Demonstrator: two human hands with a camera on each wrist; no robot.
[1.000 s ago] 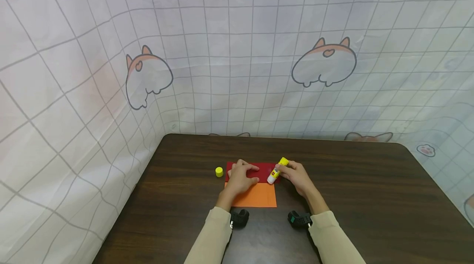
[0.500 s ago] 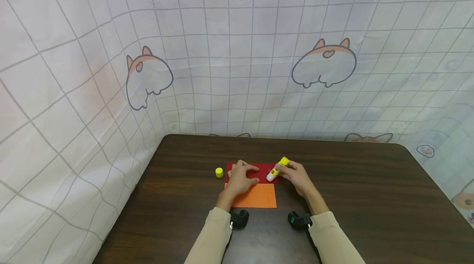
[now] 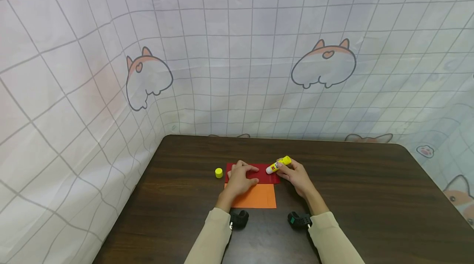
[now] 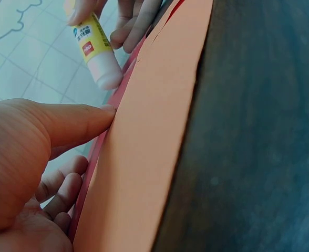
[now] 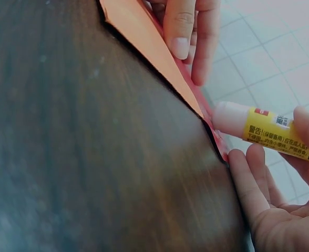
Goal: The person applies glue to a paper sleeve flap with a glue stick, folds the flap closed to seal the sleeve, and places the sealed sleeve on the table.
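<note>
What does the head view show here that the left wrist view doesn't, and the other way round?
Only the head view shows the yellow cap lying on the table left of the papers, the cat-print sheet around the table, and both sleeves. Only the left wrist view shows, close up, the left hand with its thumb against the orange paper's edge and the glue stick's bare white tip. Both show the orange paper, the red paper beneath it, and the right hand holding the glue stick.
</note>
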